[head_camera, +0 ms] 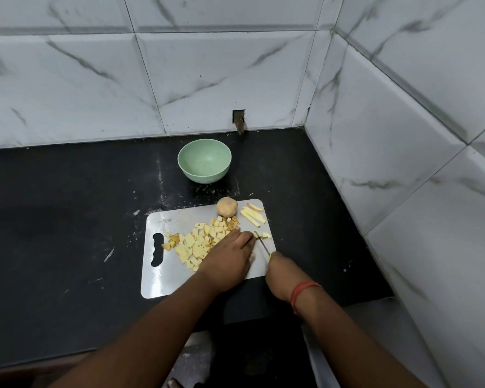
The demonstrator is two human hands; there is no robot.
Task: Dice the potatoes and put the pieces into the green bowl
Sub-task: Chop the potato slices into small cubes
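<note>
Nearest you, both hands work on the cutting board point(157, 287), a flat, pale, smooth slab with rounded corners and a handle slot.

Your right hand point(282, 273) grips the knife point(262, 245), a thin blade with a yellow handle, at the board's right side. Your left hand point(228, 257) lies flat, fingers pressing down a potato strip just beside the blade. Risk: those fingertips sit close to the edge, so a slip on wet potato could nick them.

Diced pieces point(198, 245): pale yellow, blocky, some with skin, heaped mid-board. Risk: pieces near the board's edge may scatter onto the table point(67, 219), which is black and stone-like.

Uncut strips point(252, 215) at the board's far right corner. Whole potato point(227, 206), round, tan, matte, beside them; it could roll.

Green bowl point(204, 161): smooth, round, empty, beyond the board.
</note>
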